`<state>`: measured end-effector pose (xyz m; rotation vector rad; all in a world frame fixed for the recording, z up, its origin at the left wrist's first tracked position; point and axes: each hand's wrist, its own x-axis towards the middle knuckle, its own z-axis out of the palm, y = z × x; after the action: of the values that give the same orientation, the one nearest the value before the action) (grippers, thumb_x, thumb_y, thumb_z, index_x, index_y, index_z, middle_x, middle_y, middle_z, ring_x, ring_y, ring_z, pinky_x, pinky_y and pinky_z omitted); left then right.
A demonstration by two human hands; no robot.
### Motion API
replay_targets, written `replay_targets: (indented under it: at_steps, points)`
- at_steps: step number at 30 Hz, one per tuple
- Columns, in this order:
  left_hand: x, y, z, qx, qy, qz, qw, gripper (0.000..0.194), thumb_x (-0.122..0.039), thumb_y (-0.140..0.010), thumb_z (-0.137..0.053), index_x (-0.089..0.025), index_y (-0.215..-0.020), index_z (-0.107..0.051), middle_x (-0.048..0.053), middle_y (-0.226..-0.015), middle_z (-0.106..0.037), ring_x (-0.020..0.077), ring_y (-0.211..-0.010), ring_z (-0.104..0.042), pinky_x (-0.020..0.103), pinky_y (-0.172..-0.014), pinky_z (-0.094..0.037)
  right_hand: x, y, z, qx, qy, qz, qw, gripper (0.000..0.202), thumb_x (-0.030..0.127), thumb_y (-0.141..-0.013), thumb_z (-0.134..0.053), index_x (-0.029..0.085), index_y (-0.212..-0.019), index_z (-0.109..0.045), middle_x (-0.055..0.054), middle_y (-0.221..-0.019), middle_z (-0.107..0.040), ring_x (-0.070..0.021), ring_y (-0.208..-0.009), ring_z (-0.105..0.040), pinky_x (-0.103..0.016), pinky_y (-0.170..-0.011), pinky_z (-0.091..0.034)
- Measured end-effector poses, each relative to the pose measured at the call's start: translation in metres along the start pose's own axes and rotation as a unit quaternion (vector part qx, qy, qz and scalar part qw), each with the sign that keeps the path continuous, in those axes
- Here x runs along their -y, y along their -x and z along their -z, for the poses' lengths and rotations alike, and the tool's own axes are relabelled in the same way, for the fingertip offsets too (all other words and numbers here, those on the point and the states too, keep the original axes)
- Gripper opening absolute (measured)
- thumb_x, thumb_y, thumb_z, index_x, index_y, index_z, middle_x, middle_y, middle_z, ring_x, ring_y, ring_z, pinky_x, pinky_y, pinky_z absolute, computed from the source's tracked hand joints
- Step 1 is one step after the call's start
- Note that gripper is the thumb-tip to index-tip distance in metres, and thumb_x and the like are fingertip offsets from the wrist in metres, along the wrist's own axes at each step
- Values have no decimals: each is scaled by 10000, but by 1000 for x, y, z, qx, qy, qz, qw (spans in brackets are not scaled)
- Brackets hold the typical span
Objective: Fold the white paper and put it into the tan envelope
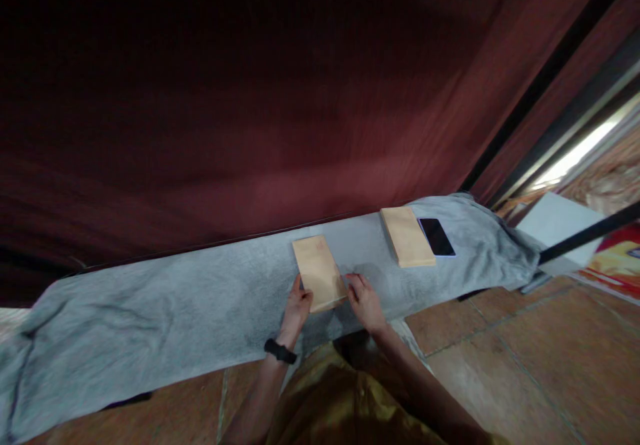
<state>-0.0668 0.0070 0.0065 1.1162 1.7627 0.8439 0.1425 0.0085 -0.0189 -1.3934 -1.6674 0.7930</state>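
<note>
A flat tan paper envelope point(319, 268), perhaps a kraft paper bag, lies slightly tilted on the grey cloth in front of me. My left hand point(299, 305), with a black band on the wrist, grips its lower left edge, thumb on top. At the lower right edge is my right hand point(364, 301), its fingers bent and drawn together against the paper; the fingertips are small and partly hidden. Farther right rests a thicker stack of similar tan envelopes point(409, 237). A dark-screened phone point(437, 237) lies right beside that stack.
Grey cloth point(200, 305) covers a long narrow bench, wrinkled at both ends. A dark red panel point(300, 131) rises behind it. Brown floor tiles point(500, 358) show in front. At the right stand a dark metal bar point(590, 238), a white box point(555, 228) and a red-yellow package point(620, 258).
</note>
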Motion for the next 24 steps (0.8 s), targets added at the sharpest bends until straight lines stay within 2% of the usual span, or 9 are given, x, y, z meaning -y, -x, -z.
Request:
replay_targets:
  at_steps: [2, 4, 7, 9, 11, 13, 18, 21, 24]
  points:
    - [2, 0, 6, -6, -102, -21, 995, 657, -126, -854, -513, -166, -1494, -371, 7, -857, -733, 168, -736, -700, 260, -692, -527, 0, 1, -2, 33, 75, 100, 992, 359, 180, -944, -466, 229, -1263, -625, -92, -1324, -641, -243, -1256, -577, -450, -1098, -464]
    - [4, 3, 9, -40, -209, -53, 976, 616, -146, -884, -495, -159, -1491, -390, 53, -957, -730, 192, -843, -713, 290, -778, -537, -1, 2, -5, 64, 155, 185, 968, 382, 165, -964, -473, 238, -1313, -610, -82, -1387, -616, -234, -1298, -554, -460, -1118, -447]
    - [2, 2, 3, -124, -350, -146, 917, 522, -201, -929, -473, -168, -1450, -468, 142, -1181, -679, 265, -1085, -670, 388, -945, -516, -4, 5, -10, 69, 214, 211, 951, 382, 187, -977, -501, 262, -1336, -606, -74, -1413, -608, -236, -1309, -553, -473, -1125, -435]
    - [-3, -7, -7, -142, -401, -233, 875, 497, -242, -966, -441, -165, -1455, -467, 175, -1368, -592, 302, -1290, -555, 449, -1071, -449, -6, 5, -11, 65, 226, 209, 949, 373, 208, -983, -506, 263, -1336, -611, -77, -1414, -609, -239, -1310, -553, -474, -1126, -432]
    - [-9, -25, -19, -111, -421, -311, 845, 519, -282, -997, -399, -156, -1500, -410, 163, -1554, -436, 302, -1458, -374, 478, -1179, -341, -5, 5, -11, 64, 226, 208, 949, 362, 212, -985, -503, 260, -1325, -620, -77, -1401, -618, -238, -1300, -560, -472, -1125, -429]
    - [-14, -49, -28, -66, -442, -344, 826, 565, -330, -1010, -380, -124, -1535, -350, 150, -1623, -339, 292, -1511, -279, 484, -1226, -267, -3, 4, -10, 63, 224, 209, 950, 353, 210, -983, -503, 255, -1310, -627, -81, -1385, -627, -240, -1277, -573, -475, -1120, -432]
    - [-21, -99, -35, 9, -472, -359, 805, 611, -468, -1030, -300, -153, -1552, -338, 116, -1616, -363, 244, -1519, -275, 481, -1257, -192, 2, 3, -9, 55, 218, 213, 951, 314, 240, -997, -496, 254, -1282, -627, -82, -1349, -642, -248, -1239, -589, -482, -1096, -452]
    - [-21, -108, -36, 7, -469, -361, 806, 628, -494, -1034, -263, -152, -1556, -335, 111, -1613, -369, 230, -1524, -263, 463, -1261, -185, 4, 2, -9, 57, 222, 210, 950, 311, 245, -1001, -491, 253, -1284, -618, -82, -1348, -640, -250, -1239, -587, -479, -1092, -457]
    - [-13, -100, -36, 10, -466, -367, 805, 642, -496, -1038, -252, -120, -1551, -335, 122, -1617, -356, 227, -1527, -252, 442, -1258, -197, 5, 3, -9, 64, 222, 212, 950, 317, 230, -995, -483, 249, -1282, -617, -88, -1345, -637, -254, -1242, -582, -487, -1096, -453]
